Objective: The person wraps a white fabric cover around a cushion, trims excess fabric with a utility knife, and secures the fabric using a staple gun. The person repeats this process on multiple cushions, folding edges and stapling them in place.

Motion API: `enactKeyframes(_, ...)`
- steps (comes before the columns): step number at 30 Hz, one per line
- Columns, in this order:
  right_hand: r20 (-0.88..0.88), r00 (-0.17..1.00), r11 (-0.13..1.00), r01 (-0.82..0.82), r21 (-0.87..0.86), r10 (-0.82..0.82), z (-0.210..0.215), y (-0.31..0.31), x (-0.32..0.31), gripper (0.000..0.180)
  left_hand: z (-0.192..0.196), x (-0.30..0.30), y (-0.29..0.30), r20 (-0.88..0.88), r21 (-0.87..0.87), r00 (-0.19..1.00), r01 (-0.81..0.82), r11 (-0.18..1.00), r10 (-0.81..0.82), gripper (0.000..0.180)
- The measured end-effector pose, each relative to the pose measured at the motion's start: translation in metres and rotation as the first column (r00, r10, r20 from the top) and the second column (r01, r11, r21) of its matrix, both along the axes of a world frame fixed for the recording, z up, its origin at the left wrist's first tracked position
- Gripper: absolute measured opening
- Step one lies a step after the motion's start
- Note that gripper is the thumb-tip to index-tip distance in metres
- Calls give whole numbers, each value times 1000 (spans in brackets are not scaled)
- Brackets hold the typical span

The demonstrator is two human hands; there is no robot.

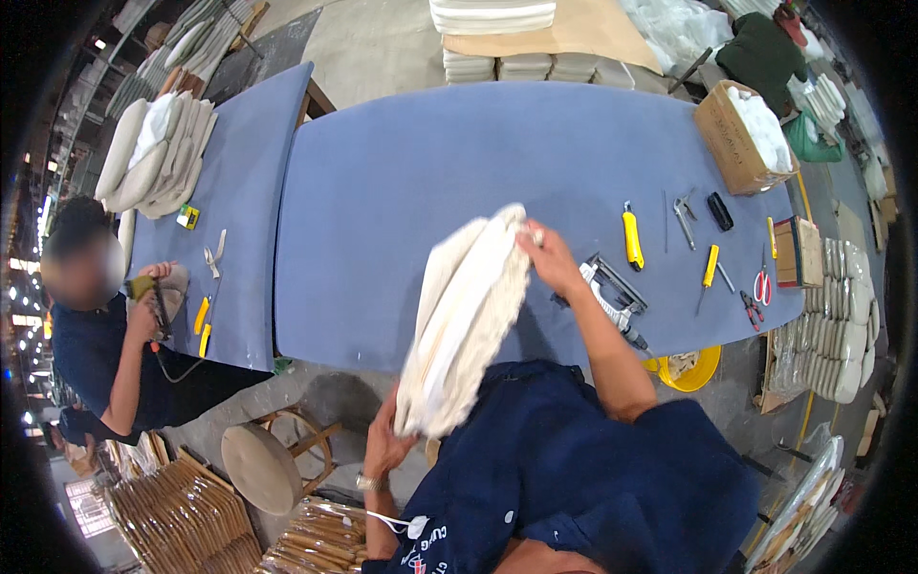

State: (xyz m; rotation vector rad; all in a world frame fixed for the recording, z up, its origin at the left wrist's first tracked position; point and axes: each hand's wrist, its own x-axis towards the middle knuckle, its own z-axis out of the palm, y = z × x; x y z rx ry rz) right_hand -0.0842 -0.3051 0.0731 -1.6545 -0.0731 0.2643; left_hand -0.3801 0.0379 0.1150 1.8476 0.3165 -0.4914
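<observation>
A beige upholstered pad (464, 325) with a white strip along its middle is held up on edge, tilted, over the near edge of the blue-covered table (382, 172). My right hand (550, 253) grips its upper far end, thumb and fingers closed on the fabric. At the lower near end, my left hand (387, 435) holds it from the side, its fingers partly hidden behind the pad. To the right of the pad, a grey and black staple gun (617, 298) lies on the table beside my right forearm.
On the table's right lie a yellow-handled cutter (632, 237), a yellow screwdriver (709, 268), scissors (762, 285) and pliers (752, 311). A cardboard box (732, 143) stands behind them. At the left table, a co-worker (105, 325) holds a power tool. A round stool (263, 467) stands lower left.
</observation>
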Motion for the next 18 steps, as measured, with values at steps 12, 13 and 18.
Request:
enactKeyframes(12, -114, 992, 985, -39, 170, 59, 30, -9, -86, 23, 23, 177, -97, 166, 33, 821, 550, 835, -547, 96)
enactKeyframes(13, -113, 992, 983, -28, 184, 50, 29, -8, -85, 23, 28, 195, -113, 169, 47, 822, 544, 838, -543, 92)
enactKeyframes(18, -160, 987, 999, -10, 52, 19, 14, -13, -87, 27, 12, 212, -148, 406, 358, 717, 445, 821, -566, 82)
